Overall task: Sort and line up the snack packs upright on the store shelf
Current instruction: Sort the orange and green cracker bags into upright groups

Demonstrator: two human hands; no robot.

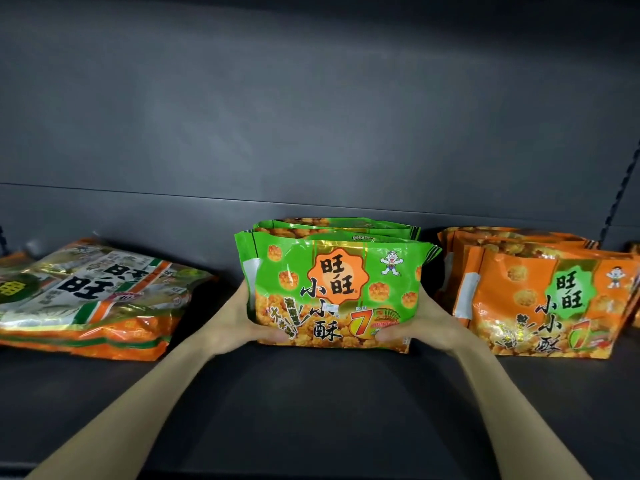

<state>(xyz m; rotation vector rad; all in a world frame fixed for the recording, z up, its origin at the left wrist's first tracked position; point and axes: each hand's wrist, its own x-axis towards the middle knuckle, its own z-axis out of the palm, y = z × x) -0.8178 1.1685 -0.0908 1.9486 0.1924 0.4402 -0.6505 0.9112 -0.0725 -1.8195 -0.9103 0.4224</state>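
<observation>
A row of green snack packs (332, 285) stands upright in the middle of the dark shelf (311, 403), one behind another. My left hand (239, 320) grips the lower left side of the front green pack, thumb on its face. On the lower right side my right hand (419, 323) holds the same pack. To the right stands a row of orange snack packs (540, 299), upright and leaning slightly. At the left a pile of white-and-orange snack packs (93, 296) lies flat.
The grey back wall (311, 133) of the shelf rises behind the packs. A slotted upright rail (620, 195) runs at the far right. Another orange pack edge (635, 251) shows at the right border. Bare shelf lies in front of the packs.
</observation>
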